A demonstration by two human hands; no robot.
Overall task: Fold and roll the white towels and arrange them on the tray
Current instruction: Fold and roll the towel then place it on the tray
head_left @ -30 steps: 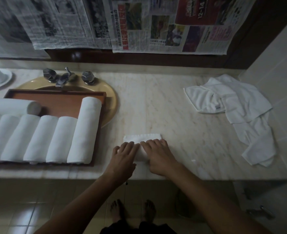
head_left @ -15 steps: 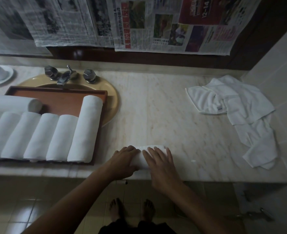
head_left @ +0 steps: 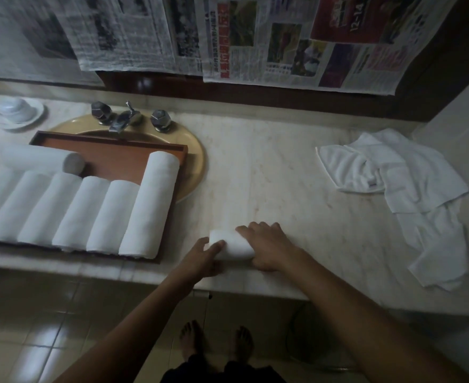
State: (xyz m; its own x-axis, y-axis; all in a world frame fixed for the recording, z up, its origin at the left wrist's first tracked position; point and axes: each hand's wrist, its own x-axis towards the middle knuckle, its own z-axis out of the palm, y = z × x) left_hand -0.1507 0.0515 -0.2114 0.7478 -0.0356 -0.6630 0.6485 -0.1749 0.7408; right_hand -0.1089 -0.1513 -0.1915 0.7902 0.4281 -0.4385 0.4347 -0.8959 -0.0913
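Marble bench [head_left: 255,175], dim light, sink [head_left: 196,167] set in at far left. At the near edge, centre: one rolled towel [head_left: 232,246] lies on the bench, apparently fully wound, no flat tail seen. Left hand [head_left: 203,257] grips its left end, fingers curled on it. Right hand [head_left: 269,244] is laid over the right part, fingers wrapped over the far side. Long axis runs left-right, roughly parallel to the near bench edge, left end slightly farther.

Left of it, the tray [head_left: 111,153] carries a row of rolls [head_left: 70,211], at least five side by side, plus a longer roll [head_left: 150,203] at the right wall and a crosswise roll [head_left: 40,160] behind. Their axes run near-far, so about a quarter turn is judged needed before placing.

Far right: loose towels [head_left: 410,189] lie unfolded in a heap, count unclear. Judged well past halfway. Left to do: this roll's placement, then the heap.
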